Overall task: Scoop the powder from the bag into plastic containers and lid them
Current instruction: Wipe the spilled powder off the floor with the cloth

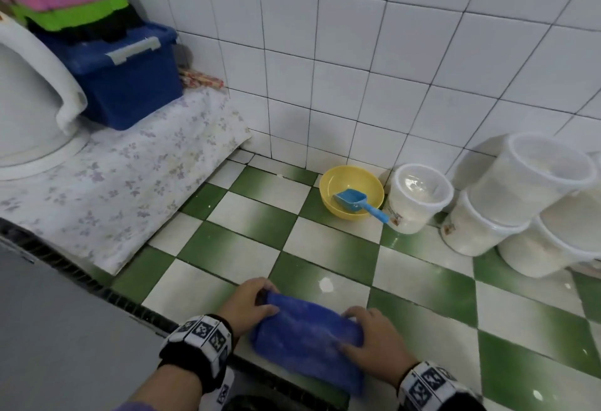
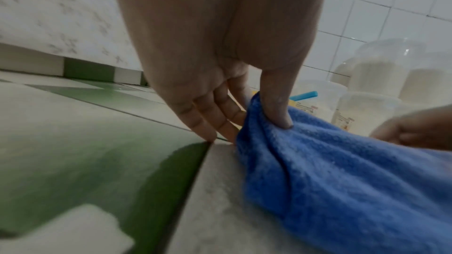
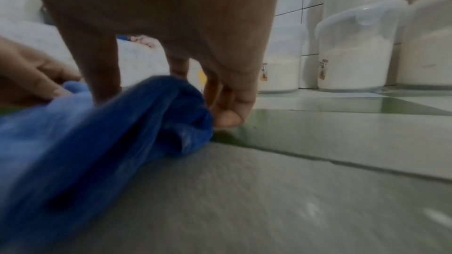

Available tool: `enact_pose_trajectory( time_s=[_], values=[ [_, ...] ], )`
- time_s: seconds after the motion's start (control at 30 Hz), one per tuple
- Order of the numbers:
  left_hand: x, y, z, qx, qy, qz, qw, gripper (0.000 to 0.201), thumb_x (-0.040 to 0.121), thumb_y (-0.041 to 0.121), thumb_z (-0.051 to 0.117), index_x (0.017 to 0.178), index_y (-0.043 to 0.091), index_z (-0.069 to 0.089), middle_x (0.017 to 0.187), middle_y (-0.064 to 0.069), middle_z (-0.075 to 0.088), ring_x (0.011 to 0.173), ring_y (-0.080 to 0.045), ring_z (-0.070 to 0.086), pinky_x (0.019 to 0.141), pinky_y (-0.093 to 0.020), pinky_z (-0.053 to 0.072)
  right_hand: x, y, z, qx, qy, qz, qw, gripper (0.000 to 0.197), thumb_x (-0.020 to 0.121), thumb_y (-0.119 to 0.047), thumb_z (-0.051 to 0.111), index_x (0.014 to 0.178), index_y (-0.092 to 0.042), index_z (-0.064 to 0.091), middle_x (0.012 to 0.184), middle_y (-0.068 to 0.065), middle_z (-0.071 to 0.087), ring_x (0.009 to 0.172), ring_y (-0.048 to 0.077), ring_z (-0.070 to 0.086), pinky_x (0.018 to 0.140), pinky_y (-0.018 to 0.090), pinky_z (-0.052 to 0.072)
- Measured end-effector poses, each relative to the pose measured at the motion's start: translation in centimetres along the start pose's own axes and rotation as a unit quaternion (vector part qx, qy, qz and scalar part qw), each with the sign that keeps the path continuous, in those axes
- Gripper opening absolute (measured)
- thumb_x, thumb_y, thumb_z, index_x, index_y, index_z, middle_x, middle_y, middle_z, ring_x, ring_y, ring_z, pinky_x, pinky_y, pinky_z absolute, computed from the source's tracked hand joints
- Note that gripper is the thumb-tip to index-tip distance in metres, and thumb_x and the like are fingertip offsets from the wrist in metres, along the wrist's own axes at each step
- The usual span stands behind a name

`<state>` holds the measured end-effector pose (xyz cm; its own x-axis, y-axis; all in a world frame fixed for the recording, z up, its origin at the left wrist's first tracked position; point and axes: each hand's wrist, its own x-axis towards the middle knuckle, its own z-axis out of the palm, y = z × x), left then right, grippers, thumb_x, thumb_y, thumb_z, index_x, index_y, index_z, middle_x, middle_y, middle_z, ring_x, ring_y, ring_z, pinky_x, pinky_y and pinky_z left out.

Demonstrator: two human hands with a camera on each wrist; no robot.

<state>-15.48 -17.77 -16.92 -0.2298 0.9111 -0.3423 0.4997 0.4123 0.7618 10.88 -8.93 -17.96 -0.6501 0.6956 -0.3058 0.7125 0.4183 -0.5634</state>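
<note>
Wiping up — left hand (image 1: 250, 303) and right hand (image 1: 374, 339) each pinching an end of the blue towel (image 1: 305, 335) on the floor (image 1: 325, 241); tubs (image 1: 419, 199) filled, lidded. Next, probably: drag across spilled powder.

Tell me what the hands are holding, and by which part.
Both hold the blue cloth on the floor: left hand pinches its far left end, right hand grips its right end.

Left hand (image 1: 247, 301) and right hand (image 1: 374, 342) low, palms down, thumbs and curled fingers (image 2: 215, 117) pinching opposite ends of the cloth (image 1: 305, 329).
</note>
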Motion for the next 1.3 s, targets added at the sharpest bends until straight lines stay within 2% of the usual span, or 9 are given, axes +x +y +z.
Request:
enact_pose_trajectory(
  time_s=[0.17, 0.3, 0.4, 0.5, 0.87, 0.93, 1.03, 1.13, 1.3],
  values=[
    [1.7, -1.3, -3.2, -0.172, 0.057, -0.076, 0.981, 0.019, 0.09, 0.005, 0.063, 0.109, 0.007, 0.06, 0.104, -0.006, 0.065, 0.098, -0.019, 0.061, 0.079, -0.017, 0.049, 4.2, -3.2, -1.4, 0.225, 0.016, 0.121, 0.967, 0.025, 0.067, -0.032, 0.08, 0.083, -0.017, 0.066, 0.082, 0.003, 0.07, 0.081, 0.018, 0.066, 0.079, 0.033, 0.054],
    [6.4, -1.7, -7.4, -0.313, 0.135, -0.089, 0.936, 0.025, 0.093, 0.013, 0.062, 0.113, -0.002, 0.065, 0.113, -0.024, 0.068, 0.106, -0.035, 0.064, 0.096, -0.043, 0.049, 9.7, -6.8, -3.9, 0.587, -0.002, 0.204, 0.783, 0.027, 0.075, -0.011, 0.075, 0.097, -0.001, 0.063, 0.093, 0.017, 0.071, 0.084, 0.03, 0.069, 0.072, 0.039, 0.057],
    [10.0, -0.4, -10.3, -0.377, 0.214, -0.084, 0.897, 0.027, 0.09, 0.009, 0.063, 0.112, -0.005, 0.065, 0.114, -0.025, 0.065, 0.097, -0.03, 0.063, 0.089, -0.037, 0.05, 13.7, -9.2, -5.3, 0.707, -0.019, 0.175, 0.685, 0.046, 0.075, -0.002, 0.068, 0.119, 0.006, 0.057, 0.112, 0.024, 0.066, 0.105, 0.037, 0.064, 0.091, 0.046, 0.052],
    [13.3, 0.9, -12.5, -0.433, 0.237, -0.073, 0.866, 0.029, 0.091, -0.004, 0.055, 0.12, -0.007, 0.059, 0.113, -0.024, 0.064, 0.094, -0.03, 0.062, 0.079, -0.03, 0.056, 17.0, -10.6, -5.8, 0.733, 0.022, 0.15, 0.663, 0.034, 0.085, 0.004, 0.058, 0.119, 0.007, 0.056, 0.112, 0.022, 0.067, 0.106, 0.033, 0.064, 0.095, 0.042, 0.049],
    [22.9, 1.2, -13.9, -0.482, 0.24, -0.083, 0.838, 0.04, 0.097, -0.009, 0.035, 0.136, -0.009, 0.045, 0.132, -0.021, 0.053, 0.116, -0.031, 0.052, 0.105, -0.04, 0.039, 25.0, -11.7, -5.0, 0.788, 0.06, 0.099, 0.605, 0.045, 0.091, -0.004, 0.053, 0.134, -0.017, 0.046, 0.135, 0.011, 0.055, 0.114, 0.026, 0.06, 0.091, 0.038, 0.05],
    [24.0, 0.7, -13.8, -0.476, 0.242, -0.08, 0.842, 0.039, 0.098, -0.007, 0.036, 0.136, -0.007, 0.046, 0.13, -0.019, 0.054, 0.118, -0.03, 0.052, 0.106, -0.039, 0.038, 25.9, -11.6, -4.7, 0.781, 0.074, 0.117, 0.609, 0.057, 0.078, -0.025, 0.072, 0.129, -0.022, 0.046, 0.145, 0.013, 0.044, 0.126, 0.028, 0.05, 0.106, 0.046, 0.04],
    [25.6, 0.0, -13.6, -0.437, 0.253, -0.075, 0.86, 0.037, 0.1, -0.004, 0.037, 0.134, -0.004, 0.049, 0.13, -0.017, 0.056, 0.121, -0.029, 0.052, 0.107, -0.039, 0.038, 26.6, -12.0, -4.7, 0.822, 0.048, 0.181, 0.538, 0.065, 0.071, -0.061, 0.068, 0.122, -0.027, 0.045, 0.149, 0.022, 0.031, 0.137, 0.035, 0.034, 0.114, 0.047, 0.029],
    [26.4, -1.5, -13.3, -0.347, 0.242, -0.08, 0.903, 0.026, 0.098, 0.001, 0.043, 0.115, 0.005, 0.062, 0.123, -0.02, 0.062, 0.113, -0.034, 0.058, 0.107, -0.05, 0.04, 27.0, -10.6, -3.6, 0.784, 0.121, 0.133, 0.594, 0.044, 0.096, -0.009, 0.049, 0.138, -0.018, 0.039, 0.142, 0.014, 0.046, 0.126, 0.03, 0.049, 0.109, 0.043, 0.037],
    [26.7, -2.6, -12.8, -0.152, 0.248, -0.1, 0.951, 0.032, 0.093, 0.029, 0.051, 0.111, 0.008, 0.066, 0.109, -0.021, 0.068, 0.103, -0.038, 0.062, 0.096, -0.051, 0.048, 26.8, -10.5, -3.1, 0.749, 0.118, 0.188, 0.624, 0.038, 0.099, -0.013, 0.045, 0.137, -0.016, 0.043, 0.126, 0.006, 0.056, 0.11, 0.022, 0.055, 0.083, 0.033, 0.048]
  ],
)
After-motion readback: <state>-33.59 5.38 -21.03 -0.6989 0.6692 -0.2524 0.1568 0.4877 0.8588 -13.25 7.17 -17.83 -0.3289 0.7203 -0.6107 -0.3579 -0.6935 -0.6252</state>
